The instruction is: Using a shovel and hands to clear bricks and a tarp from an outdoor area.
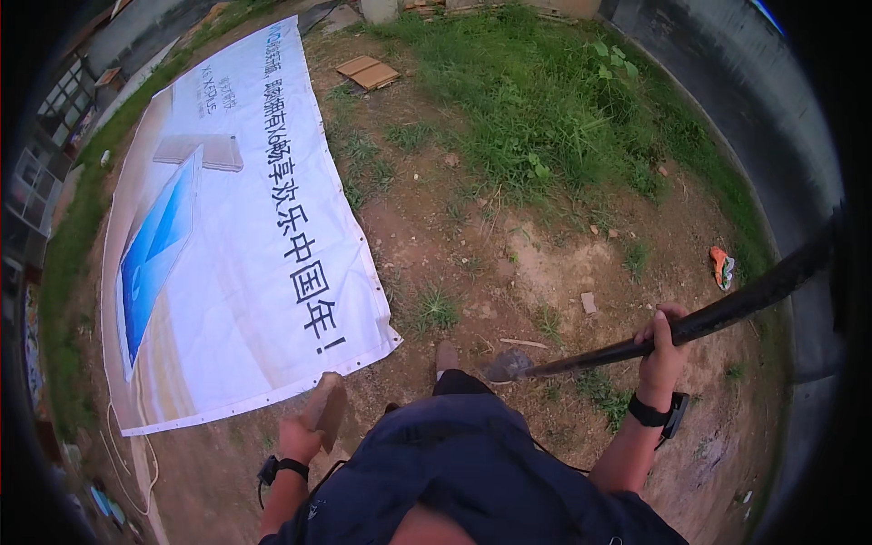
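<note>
My right hand (pixel 661 352) is wrapped round the dark handle of a long tool (pixel 590 356), perhaps a shovel or hoe. The tool slants down to a grey head (pixel 509 365) on the ground near my feet; its exact kind does not show. A brown block that looks like a brick (pixel 325 411) is gripped in my left hand (pixel 298 440). It is held close to the near corner of a large printed banner (pixel 227 363), which lies spread on the ground at the left.
Tall grass (pixel 545 100) grows at the far side. A flat brown board (pixel 367 72) lies beyond the banner, and an orange and white scrap (pixel 721 269) lies to the right. A grey wall (pixel 718 82) borders the right. Pale rope (pixel 150 472) trails at the lower left.
</note>
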The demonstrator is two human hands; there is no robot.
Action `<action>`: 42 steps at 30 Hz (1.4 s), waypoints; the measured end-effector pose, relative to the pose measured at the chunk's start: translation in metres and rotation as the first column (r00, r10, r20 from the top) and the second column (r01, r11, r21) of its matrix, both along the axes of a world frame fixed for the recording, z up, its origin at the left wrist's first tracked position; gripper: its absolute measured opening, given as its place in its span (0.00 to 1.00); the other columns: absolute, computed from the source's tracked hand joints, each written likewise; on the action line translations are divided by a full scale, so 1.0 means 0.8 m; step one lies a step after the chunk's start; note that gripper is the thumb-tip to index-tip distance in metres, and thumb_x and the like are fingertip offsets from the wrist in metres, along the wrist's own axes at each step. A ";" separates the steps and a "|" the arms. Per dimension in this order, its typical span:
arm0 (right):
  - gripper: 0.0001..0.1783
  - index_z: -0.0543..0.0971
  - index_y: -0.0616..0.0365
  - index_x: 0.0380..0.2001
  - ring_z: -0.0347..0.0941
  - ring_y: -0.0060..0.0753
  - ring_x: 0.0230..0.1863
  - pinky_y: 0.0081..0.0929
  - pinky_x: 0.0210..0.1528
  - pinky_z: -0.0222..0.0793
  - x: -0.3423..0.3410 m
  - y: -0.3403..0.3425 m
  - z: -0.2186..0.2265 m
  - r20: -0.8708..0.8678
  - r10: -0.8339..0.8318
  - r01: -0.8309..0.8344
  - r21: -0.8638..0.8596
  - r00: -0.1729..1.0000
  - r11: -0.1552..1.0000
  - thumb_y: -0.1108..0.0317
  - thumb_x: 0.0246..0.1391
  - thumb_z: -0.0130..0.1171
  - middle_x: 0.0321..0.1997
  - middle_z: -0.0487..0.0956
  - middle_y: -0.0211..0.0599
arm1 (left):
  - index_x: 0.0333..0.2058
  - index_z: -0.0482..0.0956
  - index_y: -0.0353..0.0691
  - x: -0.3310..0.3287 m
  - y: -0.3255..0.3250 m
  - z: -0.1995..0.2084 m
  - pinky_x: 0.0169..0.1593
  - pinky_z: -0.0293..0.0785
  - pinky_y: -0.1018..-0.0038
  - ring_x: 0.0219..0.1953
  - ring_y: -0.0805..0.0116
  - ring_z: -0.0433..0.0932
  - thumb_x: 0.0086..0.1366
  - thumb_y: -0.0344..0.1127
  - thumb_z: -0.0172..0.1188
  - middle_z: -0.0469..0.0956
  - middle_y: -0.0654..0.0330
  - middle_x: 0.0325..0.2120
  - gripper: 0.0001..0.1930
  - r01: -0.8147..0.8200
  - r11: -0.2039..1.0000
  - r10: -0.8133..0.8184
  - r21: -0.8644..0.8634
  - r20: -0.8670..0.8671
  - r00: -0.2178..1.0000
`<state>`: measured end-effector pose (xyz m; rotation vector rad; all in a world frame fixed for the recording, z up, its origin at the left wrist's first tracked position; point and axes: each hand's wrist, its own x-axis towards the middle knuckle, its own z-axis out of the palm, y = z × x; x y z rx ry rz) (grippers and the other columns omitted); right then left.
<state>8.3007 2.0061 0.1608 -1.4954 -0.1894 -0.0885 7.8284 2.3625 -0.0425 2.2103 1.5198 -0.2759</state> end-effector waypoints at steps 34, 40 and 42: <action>0.08 0.74 0.60 0.39 0.68 0.21 0.21 0.22 0.25 0.66 0.888 1.093 -0.011 0.035 0.267 -0.267 -0.014 0.963 0.964 0.78 0.54 0.54 0.23 0.72 0.29 | 0.39 0.74 0.29 0.792 0.903 -0.026 0.47 0.75 0.59 0.41 0.46 0.76 0.37 0.43 0.73 0.72 0.43 0.40 0.32 -0.317 0.945 0.295 -0.081 -0.206 0.933; 0.08 0.73 0.61 0.39 0.68 0.21 0.20 0.23 0.25 0.67 1.010 1.296 0.004 0.032 0.280 -0.279 -0.018 0.960 0.960 0.77 0.54 0.54 0.23 0.72 0.29 | 0.39 0.77 0.29 0.888 1.068 -0.023 0.49 0.74 0.56 0.46 0.43 0.77 0.43 0.52 0.70 0.76 0.37 0.39 0.32 -0.398 0.872 0.260 -0.286 -0.419 0.870; 0.08 0.73 0.61 0.39 0.68 0.21 0.21 0.24 0.25 0.67 1.045 1.372 0.006 0.064 0.284 -0.285 0.003 0.957 0.959 0.76 0.55 0.54 0.24 0.71 0.29 | 0.40 0.77 0.29 0.850 1.107 -0.121 0.50 0.73 0.55 0.48 0.42 0.76 0.48 0.57 0.65 0.76 0.37 0.41 0.32 -0.455 0.858 0.315 -0.238 -0.456 0.832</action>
